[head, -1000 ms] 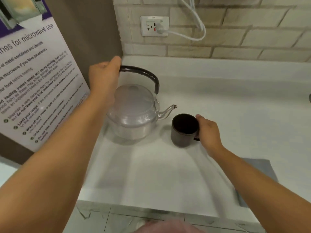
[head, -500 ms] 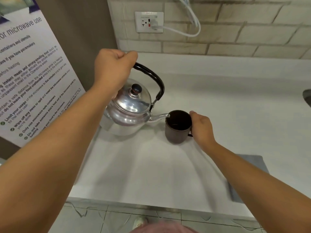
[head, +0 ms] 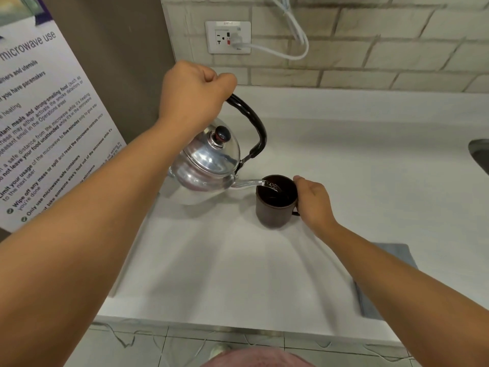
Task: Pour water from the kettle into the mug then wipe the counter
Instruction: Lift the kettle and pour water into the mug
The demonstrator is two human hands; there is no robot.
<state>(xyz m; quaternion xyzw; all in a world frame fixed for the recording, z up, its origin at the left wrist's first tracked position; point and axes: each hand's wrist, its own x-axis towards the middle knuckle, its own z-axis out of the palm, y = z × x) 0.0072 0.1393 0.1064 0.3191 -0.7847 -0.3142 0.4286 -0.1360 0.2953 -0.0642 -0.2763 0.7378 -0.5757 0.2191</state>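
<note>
A shiny metal kettle (head: 209,162) with a black handle hangs tilted above the white counter (head: 344,160). My left hand (head: 194,95) is closed around the top of its handle. Its spout reaches over the rim of a dark brown mug (head: 275,201), and a thin stream of water runs into the mug. The mug stands upright on the counter. My right hand (head: 315,202) grips the mug at its handle side. A grey cloth (head: 389,263) lies flat near the front right edge, partly hidden by my right forearm.
A poster about microwave use (head: 45,133) leans at the left. On the brick wall behind, a socket (head: 228,37) holds a plug with a white cable (head: 293,30). A sink edge (head: 480,152) shows at the far right. Tiled floor lies below the counter's front edge.
My left hand has lifted the kettle off the counter and tipped it to the right. The spout now sits over the mug and water flows. My right hand stays on the mug.
</note>
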